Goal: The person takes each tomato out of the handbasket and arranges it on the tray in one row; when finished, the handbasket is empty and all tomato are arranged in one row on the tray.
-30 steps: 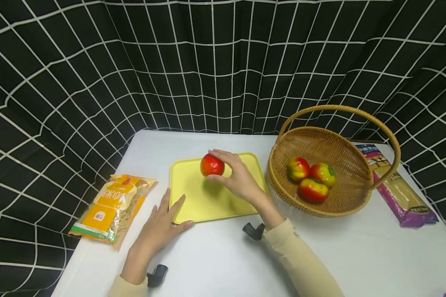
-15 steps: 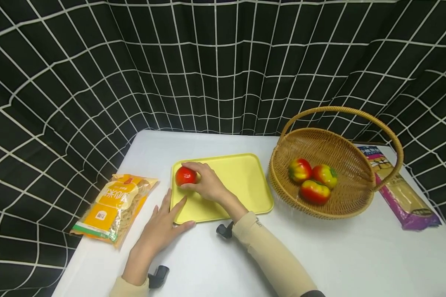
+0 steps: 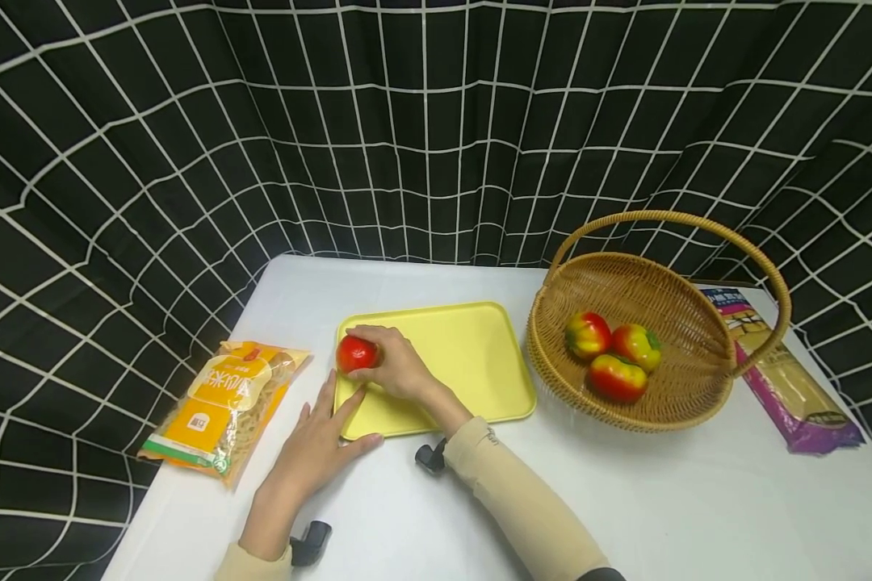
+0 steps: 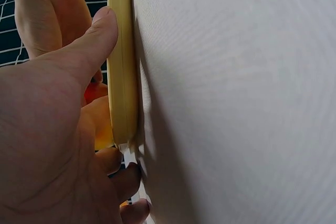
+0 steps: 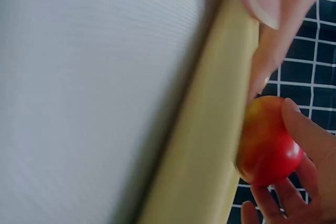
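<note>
A glossy red apple (image 3: pixel 356 354), yellowish on one side in the right wrist view, is at the far left part of a yellow tray (image 3: pixel 472 355). My right hand (image 3: pixel 401 365) holds it between thumb and fingers. Whether the apple touches the tray is hard to tell. My left hand (image 3: pixel 307 453) lies at the tray's near left corner with its fingers spread and fairly straight. In the left wrist view, its thumb (image 4: pixel 100 38) rests against the tray's rim and the other fingers reach past the corner.
Right of the tray stands a wicker basket (image 3: pixel 679 323) with a tall handle, holding red-and-yellow bell peppers (image 3: pixel 618 378). A purple-and-gold packet (image 3: pixel 792 387) lies beyond it. An orange bag of dry food (image 3: pixel 221 407) lies at the left. A black gridded curtain (image 3: pixel 436 161) hangs behind.
My right hand has carried the apple leftward and down, from above the tray's middle to its left part. The left hand stays at the tray's corner.
</note>
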Action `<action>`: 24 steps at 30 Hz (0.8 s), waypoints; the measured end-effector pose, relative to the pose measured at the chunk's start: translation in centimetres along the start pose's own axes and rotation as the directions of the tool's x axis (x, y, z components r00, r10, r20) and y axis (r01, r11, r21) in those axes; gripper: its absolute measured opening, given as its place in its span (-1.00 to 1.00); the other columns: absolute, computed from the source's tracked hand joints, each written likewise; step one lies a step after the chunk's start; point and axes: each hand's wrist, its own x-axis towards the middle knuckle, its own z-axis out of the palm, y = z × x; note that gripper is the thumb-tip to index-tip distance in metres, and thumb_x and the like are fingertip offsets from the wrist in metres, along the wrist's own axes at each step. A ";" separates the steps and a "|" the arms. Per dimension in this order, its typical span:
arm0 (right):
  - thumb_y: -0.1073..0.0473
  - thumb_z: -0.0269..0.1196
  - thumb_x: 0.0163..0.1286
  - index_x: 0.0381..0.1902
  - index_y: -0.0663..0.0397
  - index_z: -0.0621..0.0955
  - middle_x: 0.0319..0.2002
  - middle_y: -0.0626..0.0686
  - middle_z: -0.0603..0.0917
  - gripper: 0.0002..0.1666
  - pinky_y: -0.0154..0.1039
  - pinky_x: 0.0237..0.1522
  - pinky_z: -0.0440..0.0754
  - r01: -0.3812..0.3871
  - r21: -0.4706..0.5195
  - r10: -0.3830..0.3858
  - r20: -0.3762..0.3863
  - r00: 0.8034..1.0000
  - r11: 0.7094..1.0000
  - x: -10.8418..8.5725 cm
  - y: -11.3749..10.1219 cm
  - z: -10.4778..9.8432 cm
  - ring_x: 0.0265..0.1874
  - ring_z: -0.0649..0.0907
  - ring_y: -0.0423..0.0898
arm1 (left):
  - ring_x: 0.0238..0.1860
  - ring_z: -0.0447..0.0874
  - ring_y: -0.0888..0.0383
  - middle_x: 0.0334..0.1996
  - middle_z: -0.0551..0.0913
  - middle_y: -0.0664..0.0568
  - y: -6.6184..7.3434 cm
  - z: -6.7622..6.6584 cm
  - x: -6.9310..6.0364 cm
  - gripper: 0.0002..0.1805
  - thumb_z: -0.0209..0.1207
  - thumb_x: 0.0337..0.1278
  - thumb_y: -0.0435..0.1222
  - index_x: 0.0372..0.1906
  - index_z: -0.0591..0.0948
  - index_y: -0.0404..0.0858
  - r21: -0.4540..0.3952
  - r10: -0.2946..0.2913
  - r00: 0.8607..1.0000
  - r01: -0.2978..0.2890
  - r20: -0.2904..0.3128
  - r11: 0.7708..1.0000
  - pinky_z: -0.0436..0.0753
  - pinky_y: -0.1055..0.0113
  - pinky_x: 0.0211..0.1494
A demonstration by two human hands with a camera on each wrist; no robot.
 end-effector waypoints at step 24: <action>0.34 0.62 0.15 0.40 -0.04 0.64 0.47 0.01 0.59 -0.17 0.08 0.53 0.50 0.029 -0.039 -0.031 -0.057 0.998 0.999 -0.3 0.1 0.9 0.42 0.56 0.08 | 0.69 -0.08 -0.41 0.74 -0.31 -0.30 -0.1 0.2 0.2 -0.06 0.20 0.36 0.31 0.66 0.30 -0.08 0.001 -0.024 1.000 0.024 0.006 1.000 -0.05 -0.39 0.69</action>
